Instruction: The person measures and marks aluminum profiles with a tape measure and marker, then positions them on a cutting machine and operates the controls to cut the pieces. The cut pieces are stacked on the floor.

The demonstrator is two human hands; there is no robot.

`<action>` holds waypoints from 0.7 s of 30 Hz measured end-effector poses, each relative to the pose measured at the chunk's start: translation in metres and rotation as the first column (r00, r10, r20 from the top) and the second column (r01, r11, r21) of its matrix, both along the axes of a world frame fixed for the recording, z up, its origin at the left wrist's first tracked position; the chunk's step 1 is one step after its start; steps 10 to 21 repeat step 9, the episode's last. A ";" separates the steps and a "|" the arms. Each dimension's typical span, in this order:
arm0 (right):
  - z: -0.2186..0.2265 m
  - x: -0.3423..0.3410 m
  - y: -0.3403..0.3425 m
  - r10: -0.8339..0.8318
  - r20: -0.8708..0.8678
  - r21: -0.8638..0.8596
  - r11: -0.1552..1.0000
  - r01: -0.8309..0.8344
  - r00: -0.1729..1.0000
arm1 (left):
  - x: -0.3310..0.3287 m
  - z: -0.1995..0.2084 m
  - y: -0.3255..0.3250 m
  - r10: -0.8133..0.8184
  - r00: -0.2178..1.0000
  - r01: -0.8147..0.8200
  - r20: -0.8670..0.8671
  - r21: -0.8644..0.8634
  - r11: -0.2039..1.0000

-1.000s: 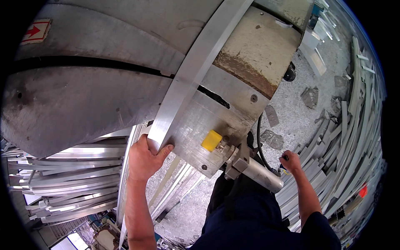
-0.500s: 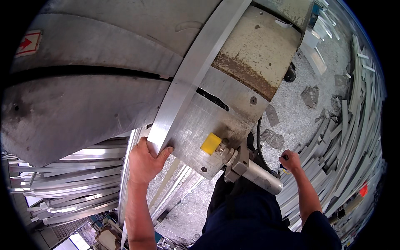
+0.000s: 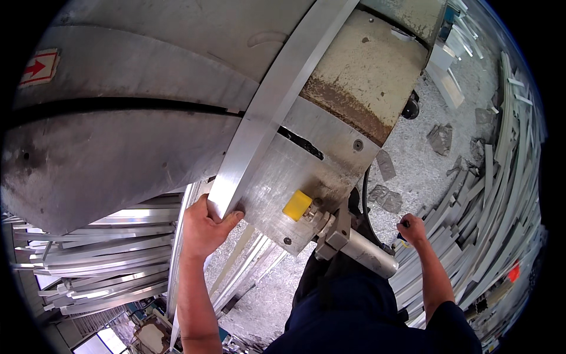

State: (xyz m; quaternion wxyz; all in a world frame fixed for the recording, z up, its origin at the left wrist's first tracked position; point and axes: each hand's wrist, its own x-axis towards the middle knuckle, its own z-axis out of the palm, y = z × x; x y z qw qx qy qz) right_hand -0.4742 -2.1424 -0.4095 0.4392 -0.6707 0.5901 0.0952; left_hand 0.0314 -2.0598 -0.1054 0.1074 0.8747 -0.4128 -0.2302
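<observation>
My left hand (image 3: 203,230) grips the near end of a long silver metal bar (image 3: 262,124), thumb on its right side and fingers round the far side. The bar lies slantwise across a machine's metal table (image 3: 259,177), crossing a dark slot. To the right, my right hand (image 3: 415,230) is closed round a small black knob or handle (image 3: 405,223), low beside the machine. Between my hands, a pneumatic clamp cylinder (image 3: 368,253) with a yellow pad (image 3: 297,205) is fixed at the table's corner. The pad stands apart from the bar.
A worn cream housing (image 3: 365,65) stands beyond the clamp. Large grey plates (image 3: 118,159) fill the left, with a red arrow sticker (image 3: 39,67). Stacked metal profiles lie at lower left (image 3: 118,253) and along the right (image 3: 471,230). A black hose (image 3: 365,197) hangs by the table.
The view has shifted very slightly. Both hands keep their grips, and the bar and clamp show no clear movement.
</observation>
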 end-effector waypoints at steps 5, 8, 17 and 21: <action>0.000 -0.009 -0.001 -0.014 -0.028 0.010 1.000 0.014 1.000 | -0.004 0.005 -0.004 -0.003 1.000 0.003 0.021 0.041 0.999; 0.004 -0.005 -0.004 -0.006 -0.035 0.018 1.000 0.007 0.999 | -0.005 0.005 -0.005 0.000 1.000 0.000 0.016 0.031 1.000; 0.007 -0.002 -0.005 -0.007 -0.035 0.020 1.000 0.008 0.999 | -0.005 0.005 -0.005 0.000 1.000 -0.001 0.016 0.031 1.000; 0.007 -0.002 -0.005 -0.007 -0.035 0.020 1.000 0.008 0.999 | -0.005 0.005 -0.005 0.000 1.000 -0.001 0.016 0.031 1.000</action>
